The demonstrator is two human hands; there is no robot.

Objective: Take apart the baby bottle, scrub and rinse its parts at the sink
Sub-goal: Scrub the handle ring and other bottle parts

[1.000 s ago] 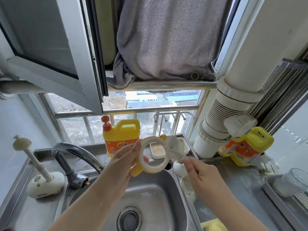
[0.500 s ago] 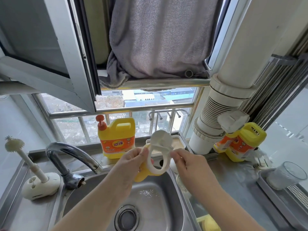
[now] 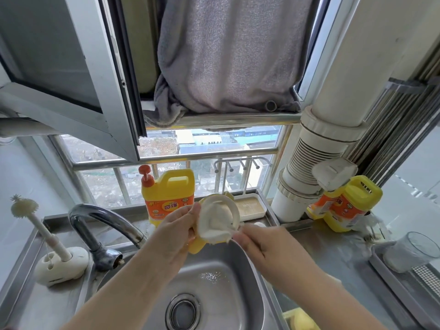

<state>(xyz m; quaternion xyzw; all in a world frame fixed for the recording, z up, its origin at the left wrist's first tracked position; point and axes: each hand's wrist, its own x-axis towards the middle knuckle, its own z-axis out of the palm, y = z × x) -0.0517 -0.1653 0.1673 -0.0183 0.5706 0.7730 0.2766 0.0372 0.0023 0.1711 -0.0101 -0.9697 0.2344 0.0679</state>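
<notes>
In the head view, your left hand (image 3: 177, 231) grips the yellow-and-white bottle collar (image 3: 220, 216) at the centre of the frame, above the sink (image 3: 250, 277). The ring faces you and leans toward the upper right. Your right hand (image 3: 266, 248) pinches a white sponge (image 3: 214, 228) into the ring from the lower right, so this hand is nearer for scrubbing.
</notes>
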